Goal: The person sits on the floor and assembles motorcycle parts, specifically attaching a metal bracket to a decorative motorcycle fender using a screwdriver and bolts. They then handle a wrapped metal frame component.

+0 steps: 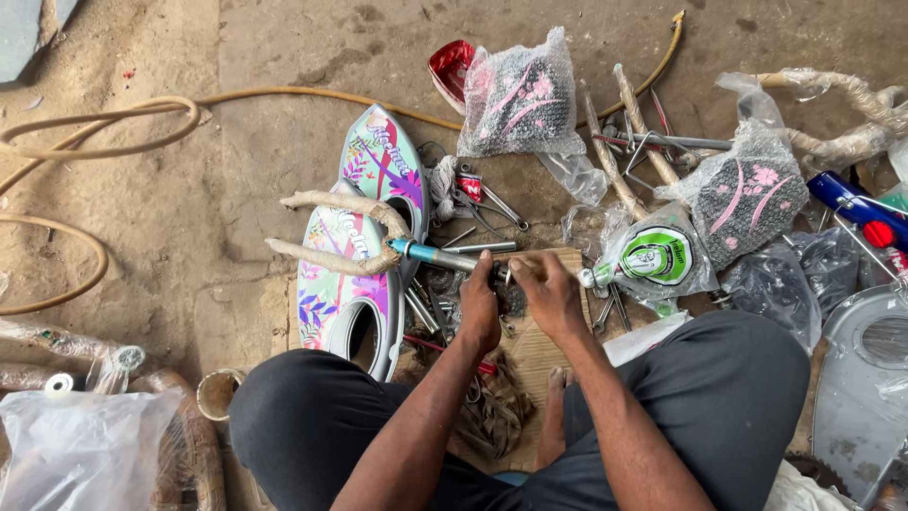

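Lots of bagged stuff on the concrete floor (284, 170) here: a bubble-wrap bag (520, 99) near the far edge holds a black saddle with pink flower print, a second bubble-wrap bag (747, 194) over to the right holds another one just like it, and a clear plastic bag (657, 255) between that and the hands has a round green-and-white part in it. Down at the near left corner there's a bigger milky plastic bag (80, 445), can't tell what's inside. A small dirty cup (219, 393) sits just beside the person's left knee, contents not visible. Now the hands: the person squats over a piece of cardboard (539, 360), and the bicycle fork (378, 241) lies across in front of them, its paper-wrapped legs pointing left over two flowery chain guards (364, 246), its teal steerer tube running right into the hands. The left hand (480, 308) has its grip closed around the end of that tube. The right hand (551, 293) is just beside it, fingers curled at the tube's tip, pinching something small I can't make out. Red-handled pliers (478, 194) lie just past the fork, with loose bolts and spanners scattered around the hands.
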`<state>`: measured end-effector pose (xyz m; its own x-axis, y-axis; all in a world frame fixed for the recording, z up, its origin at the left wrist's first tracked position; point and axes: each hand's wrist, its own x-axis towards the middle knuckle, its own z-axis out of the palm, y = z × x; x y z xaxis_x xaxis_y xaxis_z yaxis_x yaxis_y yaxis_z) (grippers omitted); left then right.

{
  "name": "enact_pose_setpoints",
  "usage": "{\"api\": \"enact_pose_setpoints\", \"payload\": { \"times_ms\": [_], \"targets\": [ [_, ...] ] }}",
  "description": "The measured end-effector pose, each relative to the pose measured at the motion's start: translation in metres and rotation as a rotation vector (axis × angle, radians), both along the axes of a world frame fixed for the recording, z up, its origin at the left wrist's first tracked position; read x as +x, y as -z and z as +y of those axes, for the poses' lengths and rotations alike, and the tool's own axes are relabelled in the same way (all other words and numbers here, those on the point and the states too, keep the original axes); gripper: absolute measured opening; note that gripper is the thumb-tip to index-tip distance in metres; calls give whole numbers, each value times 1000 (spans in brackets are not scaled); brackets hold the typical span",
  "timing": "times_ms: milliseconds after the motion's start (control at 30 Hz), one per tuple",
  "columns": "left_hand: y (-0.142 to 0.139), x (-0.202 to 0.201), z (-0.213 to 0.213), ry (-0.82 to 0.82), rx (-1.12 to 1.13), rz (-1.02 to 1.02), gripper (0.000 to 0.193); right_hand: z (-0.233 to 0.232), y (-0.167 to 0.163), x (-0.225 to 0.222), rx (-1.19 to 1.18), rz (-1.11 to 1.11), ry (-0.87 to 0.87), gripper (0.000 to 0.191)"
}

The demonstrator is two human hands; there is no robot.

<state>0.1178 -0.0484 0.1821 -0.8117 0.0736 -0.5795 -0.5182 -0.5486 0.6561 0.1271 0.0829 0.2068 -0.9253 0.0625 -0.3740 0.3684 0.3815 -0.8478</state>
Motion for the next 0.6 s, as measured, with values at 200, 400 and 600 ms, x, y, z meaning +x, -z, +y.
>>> {"api": "enact_pose_setpoints", "payload": {
  "times_ms": [200, 400, 600],
  "targets": [
    [11, 0, 1, -20, 44, 38, 49, 1, -10, 3, -30, 336, -182, 43],
    [18, 4, 0, 11, 82, 59, 48, -6, -16, 2, 106, -36, -77, 45],
    [15, 0, 1, -40, 79, 49, 49, -7, -9, 3, -94, 218, -30, 51]
  ]
}}
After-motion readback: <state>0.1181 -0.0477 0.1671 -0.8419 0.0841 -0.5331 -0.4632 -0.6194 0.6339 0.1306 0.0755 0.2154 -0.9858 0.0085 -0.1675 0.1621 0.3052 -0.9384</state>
